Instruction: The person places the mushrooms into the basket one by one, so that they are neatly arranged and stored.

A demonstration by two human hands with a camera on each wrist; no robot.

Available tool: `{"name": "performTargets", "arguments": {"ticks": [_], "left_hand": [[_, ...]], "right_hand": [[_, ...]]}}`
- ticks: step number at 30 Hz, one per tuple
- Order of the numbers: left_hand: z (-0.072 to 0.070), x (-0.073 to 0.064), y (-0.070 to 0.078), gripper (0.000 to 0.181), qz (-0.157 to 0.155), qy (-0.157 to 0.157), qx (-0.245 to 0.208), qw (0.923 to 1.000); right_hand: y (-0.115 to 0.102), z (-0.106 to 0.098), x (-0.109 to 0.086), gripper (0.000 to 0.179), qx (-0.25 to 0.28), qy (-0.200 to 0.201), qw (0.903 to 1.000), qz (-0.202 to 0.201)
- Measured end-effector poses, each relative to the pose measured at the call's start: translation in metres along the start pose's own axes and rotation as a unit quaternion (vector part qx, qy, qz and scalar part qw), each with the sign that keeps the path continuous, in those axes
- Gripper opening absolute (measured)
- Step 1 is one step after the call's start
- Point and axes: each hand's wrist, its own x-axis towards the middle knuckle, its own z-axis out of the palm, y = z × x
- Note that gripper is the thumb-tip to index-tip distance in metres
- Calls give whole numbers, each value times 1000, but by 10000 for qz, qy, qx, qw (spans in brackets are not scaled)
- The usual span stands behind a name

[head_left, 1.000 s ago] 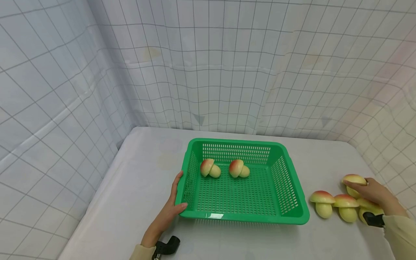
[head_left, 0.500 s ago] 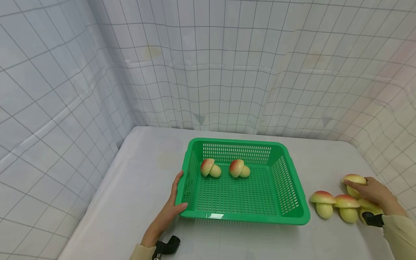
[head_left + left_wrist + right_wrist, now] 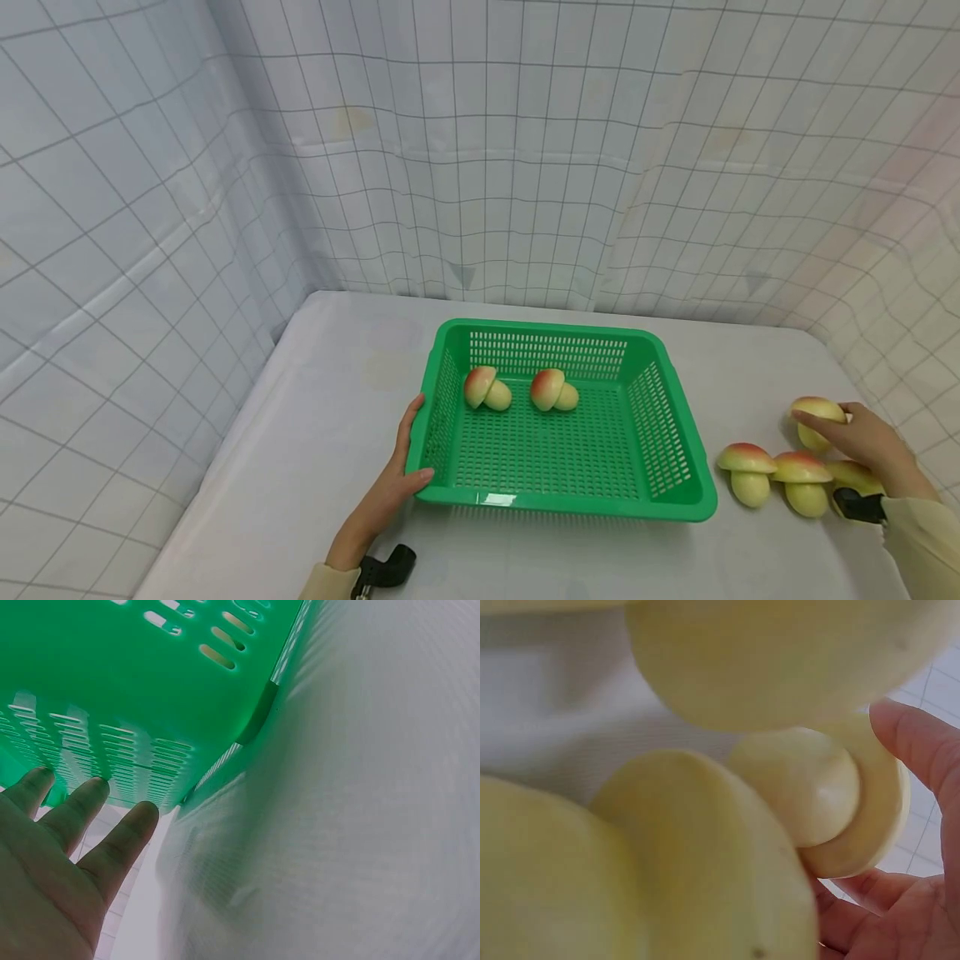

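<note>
At the far right of the head view, my right hand point(image 3: 862, 433) grips a yellow toy mushroom point(image 3: 819, 410) with a reddish cap. Thumb and fingers hold its cap from opposite sides in the right wrist view, with the round stem point(image 3: 802, 787) between them. Just nearer to me, a row of similar mushrooms point(image 3: 806, 479) lies by the wrist, one partly hidden under it. My left hand point(image 3: 393, 475) rests against the left side of a green plastic basket point(image 3: 562, 506), thumb at its front corner. Straight fingers point(image 3: 124, 840) reach along the basket's outer wall in the left wrist view.
Two mushrooms point(image 3: 487, 388) lie inside the basket, toward its back left and middle. White cloth covers the table point(image 3: 345, 367). Gridded white curtains point(image 3: 525, 167) stand behind it and along both sides.
My right hand and the mushroom it holds have shifted slightly up and away from the row of mushrooms. The left hand and basket stay in place.
</note>
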Motion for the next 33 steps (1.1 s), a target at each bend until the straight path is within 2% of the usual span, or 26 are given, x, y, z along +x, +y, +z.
{"name": "performTargets", "arguments": {"ticks": [20, 33], "left_hand": [[0, -1, -1, 83, -83, 10, -86, 9999], [0, 1, -2, 82, -86, -18, -134, 9999]], "right_hand": [[-35, -4, -16, 103, 170, 887, 9959, 28], [-69, -6, -27, 93, 221, 1625, 9851, -521]]}}
